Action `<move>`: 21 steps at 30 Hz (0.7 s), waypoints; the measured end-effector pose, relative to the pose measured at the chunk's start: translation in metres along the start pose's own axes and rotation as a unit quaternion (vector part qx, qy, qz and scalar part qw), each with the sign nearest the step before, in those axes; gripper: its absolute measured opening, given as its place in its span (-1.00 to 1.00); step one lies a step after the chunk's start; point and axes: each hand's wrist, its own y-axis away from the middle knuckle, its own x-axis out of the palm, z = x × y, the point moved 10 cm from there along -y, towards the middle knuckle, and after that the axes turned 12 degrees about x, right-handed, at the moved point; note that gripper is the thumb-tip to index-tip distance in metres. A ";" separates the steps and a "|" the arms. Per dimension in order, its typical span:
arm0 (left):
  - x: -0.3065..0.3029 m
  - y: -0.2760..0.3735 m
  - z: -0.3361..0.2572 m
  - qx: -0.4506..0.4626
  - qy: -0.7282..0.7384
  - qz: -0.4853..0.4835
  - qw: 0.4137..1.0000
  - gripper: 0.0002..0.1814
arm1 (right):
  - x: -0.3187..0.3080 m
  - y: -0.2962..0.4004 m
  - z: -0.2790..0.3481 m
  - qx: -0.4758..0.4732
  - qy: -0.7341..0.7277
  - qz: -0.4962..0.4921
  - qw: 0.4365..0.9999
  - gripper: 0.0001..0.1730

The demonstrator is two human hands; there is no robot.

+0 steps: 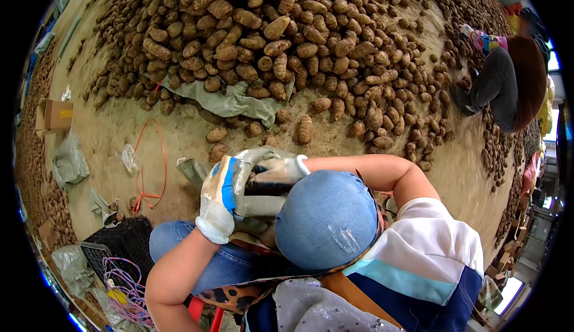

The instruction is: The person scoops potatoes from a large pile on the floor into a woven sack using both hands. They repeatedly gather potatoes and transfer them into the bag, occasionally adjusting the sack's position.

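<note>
A grey-green woven plastic sack (260,206) stands between my knees, its mouth spread open and dark inside. My left hand (219,197), in a white work glove with a blue patch, grips the sack's left rim. At the far side of the mouth is my right hand (280,170), gloved too; its fingers are partly hidden, so its grasp is unclear. Just beyond lie loose brown taro corms (304,130), and behind them rises a large heap of taro (269,49). A flattened green woven sack (224,96) is partly buried along the heap's near edge.
On the left are orange-red twine (165,161), a cardboard box (54,114), a black plastic crate (123,238) and bundled coloured cords (125,287). A person (506,76) crouches beside more taro at the right. My denim-covered knee (327,220) blocks part of the sack.
</note>
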 end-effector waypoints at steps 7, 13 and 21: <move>-0.041 0.010 -0.019 0.201 -0.133 -0.046 0.969 -0.62 | -0.062 0.026 0.044 -0.141 -0.101 -0.016 0.985 -0.44; -0.018 0.010 -0.070 0.278 -0.361 0.037 0.889 -0.62 | -0.198 0.080 -0.105 0.241 -0.336 -0.407 0.815 -0.55; -0.007 0.010 -0.049 0.209 -0.203 0.039 0.956 -0.76 | -0.186 0.040 -0.161 0.375 0.331 -0.439 0.746 -0.37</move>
